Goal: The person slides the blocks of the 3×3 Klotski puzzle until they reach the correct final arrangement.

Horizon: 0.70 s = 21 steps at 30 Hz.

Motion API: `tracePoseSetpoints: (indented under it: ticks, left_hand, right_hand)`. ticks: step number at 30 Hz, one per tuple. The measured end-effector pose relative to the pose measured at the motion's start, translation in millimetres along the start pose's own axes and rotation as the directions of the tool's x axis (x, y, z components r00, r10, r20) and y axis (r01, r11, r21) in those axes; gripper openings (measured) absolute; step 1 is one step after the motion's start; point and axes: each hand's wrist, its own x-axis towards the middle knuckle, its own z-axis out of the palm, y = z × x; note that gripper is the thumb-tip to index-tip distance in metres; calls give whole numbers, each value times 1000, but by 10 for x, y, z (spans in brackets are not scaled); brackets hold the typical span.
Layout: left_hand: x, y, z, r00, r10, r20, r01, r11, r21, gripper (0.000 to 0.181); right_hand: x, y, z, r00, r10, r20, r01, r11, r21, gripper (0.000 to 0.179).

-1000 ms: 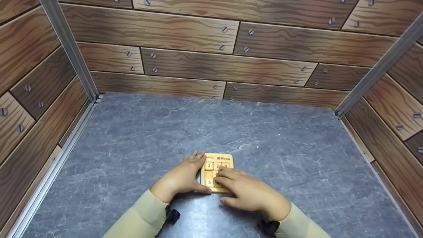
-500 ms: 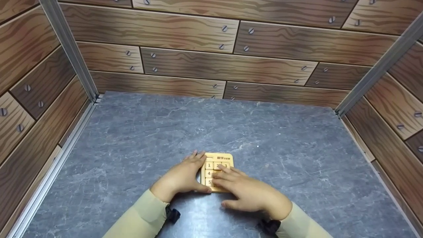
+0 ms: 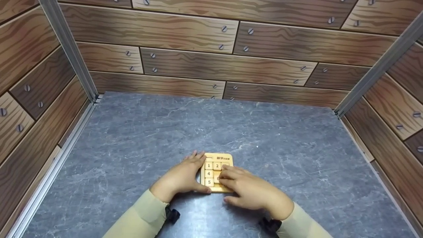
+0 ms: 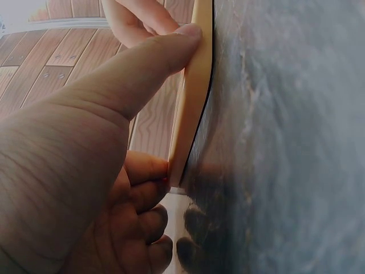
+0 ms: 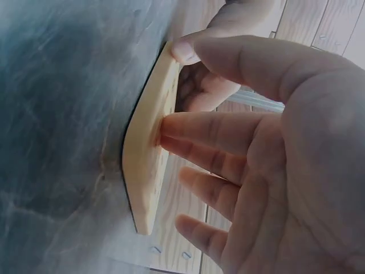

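Note:
A small wooden sliding number puzzle lies flat on the grey stone-look tabletop, near the front edge. My left hand grips its left side, with the thumb on the near edge and the fingers against the far corner. My right hand reaches in from the right. Its straight fingertips press on tiles in the right part of the board. Tiles 1, 2, 4 and 5 show; the right column is hidden under the fingers.
Wood-plank printed walls close the table in at the back and on both sides, joined by metal corner posts. Grey tabletop stretches all around the puzzle. Dark wrist straps sit at the cuffs of the beige sleeves.
The right hand's fingers slid left over the tiles, then back to the right, uncovering tile 4 and the middle column. The left hand and the board stayed put.

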Motion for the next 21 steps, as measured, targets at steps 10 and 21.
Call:
tracePoseSetpoints:
  ticks: [10,21]
  left_hand:
    - [-3,9,-9,1000,0,2,0,1000,4,128]
    - [-7,3,-3,1000,1,4,0,1000,-10,128]
  right_hand:
    - [2,39,23,999,40,-13,-40,999,-13,75]
    - [-113,-25,-107,998,51,-31,-53,997,-61,55]
